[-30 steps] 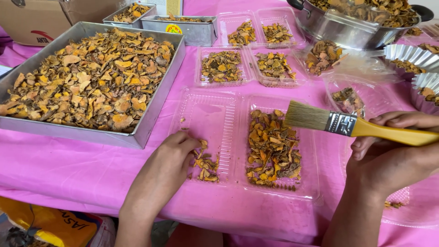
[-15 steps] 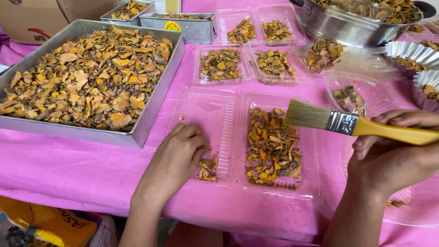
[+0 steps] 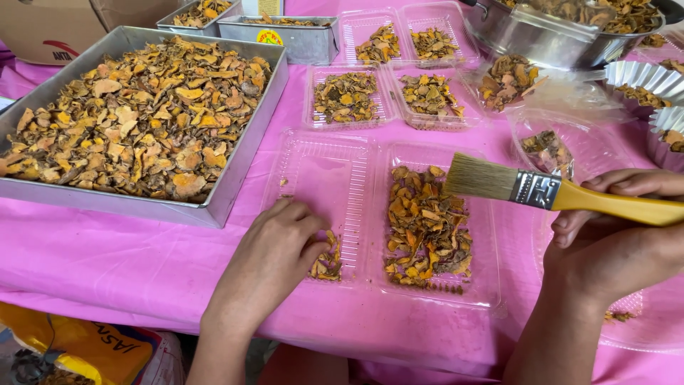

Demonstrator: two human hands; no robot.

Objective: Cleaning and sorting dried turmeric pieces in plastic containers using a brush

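Observation:
My left hand (image 3: 274,253) rests fingers-down in the near corner of the left half of an open clear plastic clamshell box (image 3: 320,178), touching a small heap of dried orange-brown slices (image 3: 328,262). The right half holds a fuller layer of dried slices (image 3: 426,229). My right hand (image 3: 616,242) grips the yellow handle of a flat paintbrush (image 3: 513,184). Its bristles point left and hover over the upper right of the filled half.
A large metal tray (image 3: 235,178) heaped with dried slices sits at left on the pink tablecloth (image 3: 107,257). Several filled clamshell boxes (image 3: 385,96), two small metal tins (image 3: 285,36), a big steel bowl (image 3: 541,39), fluted foil cups (image 3: 645,75) and a plastic bag (image 3: 556,146) stand behind. A cardboard box (image 3: 50,25) lies far left.
My left hand has shifted slightly over the small heap in the left half of the box. The brush and right hand have stayed almost still.

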